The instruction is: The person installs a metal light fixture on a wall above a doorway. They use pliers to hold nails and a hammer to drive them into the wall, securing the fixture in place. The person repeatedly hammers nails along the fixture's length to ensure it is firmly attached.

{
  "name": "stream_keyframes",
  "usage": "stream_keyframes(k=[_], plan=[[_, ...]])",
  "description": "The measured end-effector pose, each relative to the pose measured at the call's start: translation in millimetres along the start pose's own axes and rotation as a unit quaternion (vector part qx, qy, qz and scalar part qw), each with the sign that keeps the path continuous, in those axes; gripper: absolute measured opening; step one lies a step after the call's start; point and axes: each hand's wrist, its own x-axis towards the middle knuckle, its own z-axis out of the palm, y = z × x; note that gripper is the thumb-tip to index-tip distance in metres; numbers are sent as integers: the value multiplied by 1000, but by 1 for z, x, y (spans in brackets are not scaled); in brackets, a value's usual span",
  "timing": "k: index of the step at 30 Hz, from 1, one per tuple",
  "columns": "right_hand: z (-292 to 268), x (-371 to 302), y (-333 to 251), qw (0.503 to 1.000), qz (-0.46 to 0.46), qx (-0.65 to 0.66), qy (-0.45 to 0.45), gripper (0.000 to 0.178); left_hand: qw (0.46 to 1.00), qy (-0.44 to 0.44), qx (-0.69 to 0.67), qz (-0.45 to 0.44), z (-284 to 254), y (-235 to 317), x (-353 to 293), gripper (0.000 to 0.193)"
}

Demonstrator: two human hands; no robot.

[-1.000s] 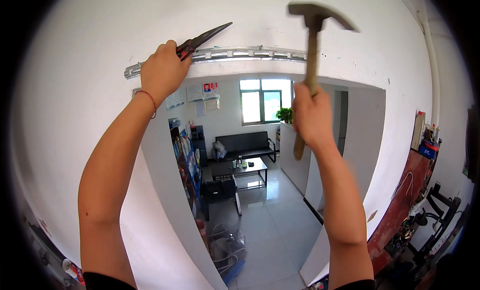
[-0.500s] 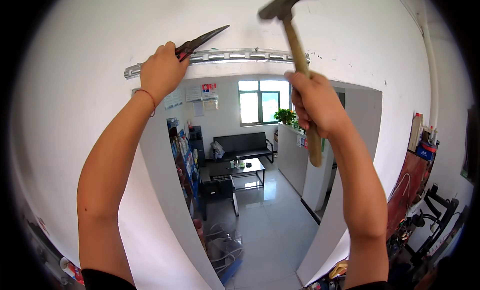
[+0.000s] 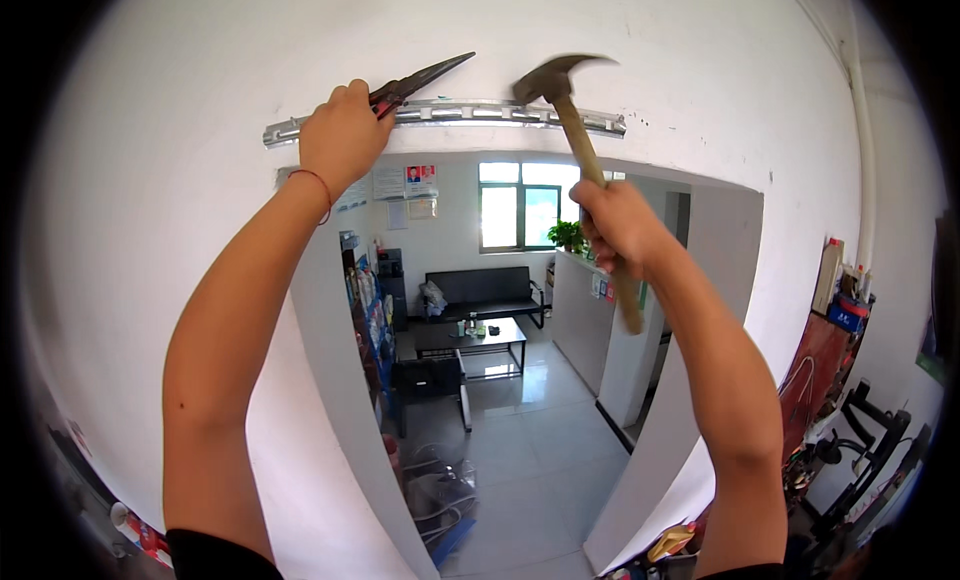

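A slotted silver metal rail (image 3: 600,126) runs across the white wall just above the doorway. My left hand (image 3: 345,135) is closed around a pair of metal-cutting snips (image 3: 432,77) and lies over the left part of the rail. The dark blades point up to the right; most of the handles are hidden in my fingers. In my right hand (image 3: 620,228) is a claw hammer (image 3: 577,135), gripped by the lower half of its wooden handle. Its head is at the rail's upper edge, right of the middle; whether they touch I cannot tell.
The doorway's side wall (image 3: 725,240) opens onto a room with a black bench (image 3: 485,288), a low table (image 3: 435,336) and a shelf unit (image 3: 372,320). A potted plant (image 3: 566,236) tops a partition. Tools and boxes crowd a reddish cabinet (image 3: 805,370) at right.
The hammer has swung down from high on the wall to the rail, my right hand lowering with it. The rail, my left hand and the snips sit slightly farther right in view.
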Motion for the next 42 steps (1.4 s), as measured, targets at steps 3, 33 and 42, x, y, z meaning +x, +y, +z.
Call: stream_keyframes(k=[3, 33, 42], plan=[[3, -8, -23, 983, -164, -36, 80, 35, 1000, 1, 8, -4, -6, -8, 2, 35], [20, -14, -26, 967, -206, 1, 151, 35, 999, 38, 20, 8, 11, -21, -3, 39], [9, 1, -21, 967, -169, -110, 154, 40, 999, 40, 3, 2, 18, -16, -3, 41]])
